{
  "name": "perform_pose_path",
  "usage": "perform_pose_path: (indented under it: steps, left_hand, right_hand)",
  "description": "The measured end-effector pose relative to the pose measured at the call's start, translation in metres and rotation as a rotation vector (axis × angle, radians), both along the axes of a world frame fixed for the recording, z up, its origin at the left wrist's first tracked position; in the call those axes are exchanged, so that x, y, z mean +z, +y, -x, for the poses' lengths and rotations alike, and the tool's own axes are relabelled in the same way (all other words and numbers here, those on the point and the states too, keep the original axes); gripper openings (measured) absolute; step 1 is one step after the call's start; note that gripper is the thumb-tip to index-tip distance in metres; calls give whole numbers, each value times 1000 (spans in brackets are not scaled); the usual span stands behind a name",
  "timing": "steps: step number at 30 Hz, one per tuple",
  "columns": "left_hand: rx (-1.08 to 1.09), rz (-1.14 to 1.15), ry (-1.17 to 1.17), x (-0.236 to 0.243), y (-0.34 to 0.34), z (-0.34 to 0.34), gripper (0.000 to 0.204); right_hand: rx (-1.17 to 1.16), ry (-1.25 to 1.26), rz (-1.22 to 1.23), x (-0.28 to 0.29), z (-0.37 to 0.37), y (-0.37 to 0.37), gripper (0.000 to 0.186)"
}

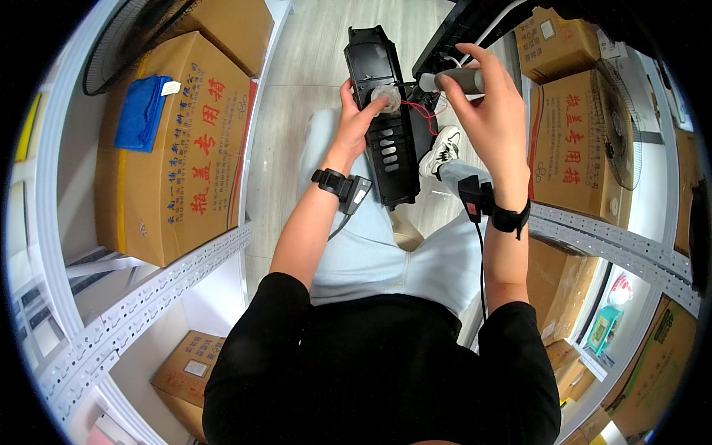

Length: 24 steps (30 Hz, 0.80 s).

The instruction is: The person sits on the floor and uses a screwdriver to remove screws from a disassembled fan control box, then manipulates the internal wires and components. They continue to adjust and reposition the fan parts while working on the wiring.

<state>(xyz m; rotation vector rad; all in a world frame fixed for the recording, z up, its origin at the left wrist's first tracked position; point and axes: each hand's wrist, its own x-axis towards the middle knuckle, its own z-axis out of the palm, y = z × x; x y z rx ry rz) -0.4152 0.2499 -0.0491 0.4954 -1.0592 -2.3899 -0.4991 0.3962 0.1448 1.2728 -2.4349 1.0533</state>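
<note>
My left hand [356, 115] is closed around the edge of a long black plastic control panel [393, 174] with a row of grey buttons. Its thumb presses on a clear round plastic part [386, 99] at the panel's middle. In my right hand [493, 104] is a screwdriver [461, 80] with a grey handle, its dark shaft pointing left toward the clear part. Whether the tip touches a screw is too small to tell. Thin red wires [421, 111] run from the panel toward a black housing [445, 44] beyond it.
Metal shelves [170, 289] with cardboard boxes [178, 148] flank me on the left and right. A blue cloth [141, 115] hangs on the left box. Round fan grilles [623, 126] stand by the boxes. Below the panel are my legs and the grey floor [304, 59].
</note>
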Motion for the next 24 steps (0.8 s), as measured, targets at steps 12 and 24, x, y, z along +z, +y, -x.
perform_pose_path:
  steps: [12, 24]
  left_hand:
    - [5, -10, 13, -6, 0, 2, 76]
    - [43, 5, -46, -8, 6, 7, 81]
  right_hand:
    - [-188, 131, -260, 5, -1, -13, 39]
    - [-203, 156, -309, 11, -3, -10, 41]
